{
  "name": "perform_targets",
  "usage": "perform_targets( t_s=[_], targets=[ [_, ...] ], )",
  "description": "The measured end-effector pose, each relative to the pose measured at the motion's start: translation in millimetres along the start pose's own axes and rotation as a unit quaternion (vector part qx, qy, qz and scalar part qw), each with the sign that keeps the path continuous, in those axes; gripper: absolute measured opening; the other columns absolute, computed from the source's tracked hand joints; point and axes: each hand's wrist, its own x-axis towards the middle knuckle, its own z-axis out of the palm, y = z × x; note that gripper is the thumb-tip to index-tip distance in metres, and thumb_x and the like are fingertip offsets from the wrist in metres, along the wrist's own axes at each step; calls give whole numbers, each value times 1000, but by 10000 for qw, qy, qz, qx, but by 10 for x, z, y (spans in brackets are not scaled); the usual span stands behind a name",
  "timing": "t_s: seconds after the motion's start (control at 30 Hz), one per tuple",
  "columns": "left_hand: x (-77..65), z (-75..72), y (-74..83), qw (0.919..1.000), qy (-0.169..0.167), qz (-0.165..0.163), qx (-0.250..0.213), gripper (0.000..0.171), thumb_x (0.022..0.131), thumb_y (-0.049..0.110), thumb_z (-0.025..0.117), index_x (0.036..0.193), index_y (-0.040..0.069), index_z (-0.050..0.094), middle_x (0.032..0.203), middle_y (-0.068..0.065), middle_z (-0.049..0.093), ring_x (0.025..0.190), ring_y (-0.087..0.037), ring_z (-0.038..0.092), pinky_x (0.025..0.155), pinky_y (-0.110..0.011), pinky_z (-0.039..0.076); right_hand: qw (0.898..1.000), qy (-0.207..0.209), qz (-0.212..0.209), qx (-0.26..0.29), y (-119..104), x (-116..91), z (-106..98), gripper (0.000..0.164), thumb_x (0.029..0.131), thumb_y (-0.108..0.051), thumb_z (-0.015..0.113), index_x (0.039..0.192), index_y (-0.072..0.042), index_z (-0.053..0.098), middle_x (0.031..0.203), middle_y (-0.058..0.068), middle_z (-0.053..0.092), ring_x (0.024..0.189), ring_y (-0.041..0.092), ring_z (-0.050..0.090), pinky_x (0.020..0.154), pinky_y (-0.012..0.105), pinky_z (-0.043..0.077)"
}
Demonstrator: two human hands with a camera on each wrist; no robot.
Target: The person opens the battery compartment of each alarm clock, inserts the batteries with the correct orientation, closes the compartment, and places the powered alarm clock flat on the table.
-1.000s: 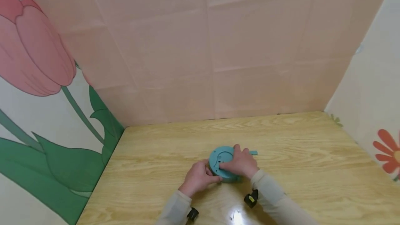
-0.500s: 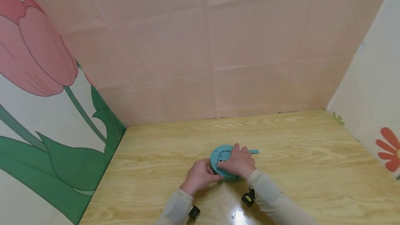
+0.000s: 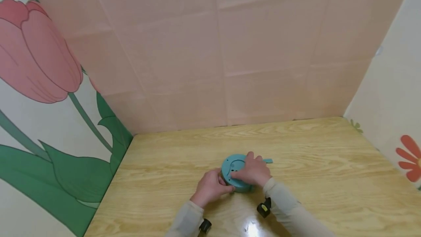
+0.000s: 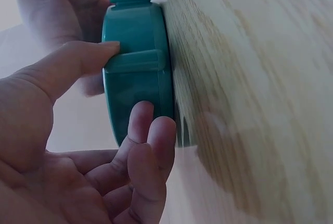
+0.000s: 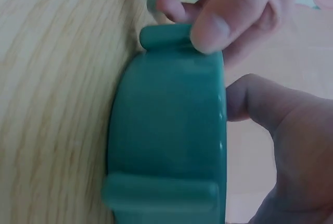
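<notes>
A round teal plastic case (image 3: 229, 164) lies flat on the wooden table, small dark holes and a curved ridge on its upper face. Rounded ribs cross its side wall (image 4: 135, 31) in the left wrist view. My left hand (image 3: 209, 187) holds the near left rim, its thumb on the edge by a rib and its fingers curled at the side. My right hand (image 3: 254, 171) grips from the right, thumb pressed on the upper face and fingers over the far edge. A small teal tab (image 3: 268, 161) sticks out past the right fingers. The case's underside is hidden.
The wooden table (image 3: 171, 156) meets a pink sheet (image 3: 184, 65) at its back edge. Painted walls stand at both sides, with a large tulip (image 3: 49, 54) on the left and a red flower (image 3: 409, 156) on the right. Black wrist cameras (image 3: 264, 209) sit below the sleeves.
Both hands keep their hold on the round teal case. The right hand and its thumb shift only slightly on the upper face; the case stays in nearly the same place.
</notes>
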Motion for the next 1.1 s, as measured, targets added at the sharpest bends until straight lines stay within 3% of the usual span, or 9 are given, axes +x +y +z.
perform_targets(
  t_s=[0.2, 0.57, 0.83, 1.1],
  targets=[
    [0, 4, -37, 9996, -83, -165, -227, 60, 77, 26, 87, 127, 6, 62, 68, 5, 62, 57, -11, 56, 50, -27, 45, 9984, -302, -31, 475, 124, 18, -9, 97, 70, -54, 85, 134, 4, 39, 110, 27, 51, 91, 34, 56, 73, 49, 51],
    [26, 2, -37, 9994, -89, -144, -301, 35, 76, 27, 88, 102, 13, 67, 69, 2, 61, 58, -11, 54, 50, -26, 45, 9982, -272, -54, 541, 156, 49, -36, 92, 71, -51, 87, 133, 0, 42, 110, 24, 53, 92, 33, 56, 74, 47, 50],
    [-21, 9, -77, 9996, -9, -77, -276, 34, 75, 29, 89, 91, 11, 65, 65, 3, 59, 55, -10, 52, 48, -25, 43, 9966, -264, -274, 729, 198, 73, 17, 88, 67, -53, 89, 127, -3, 48, 106, 19, 55, 91, 30, 56, 74, 45, 50],
    [24, 23, -55, 9999, 17, -77, -154, 34, 74, 33, 89, 94, 15, 67, 65, 4, 60, 54, -10, 52, 47, -24, 42, 9963, -137, -454, 711, 273, 98, -18, 89, 68, -55, 87, 130, -2, 49, 107, 20, 56, 90, 29, 58, 75, 46, 52]
  ],
)
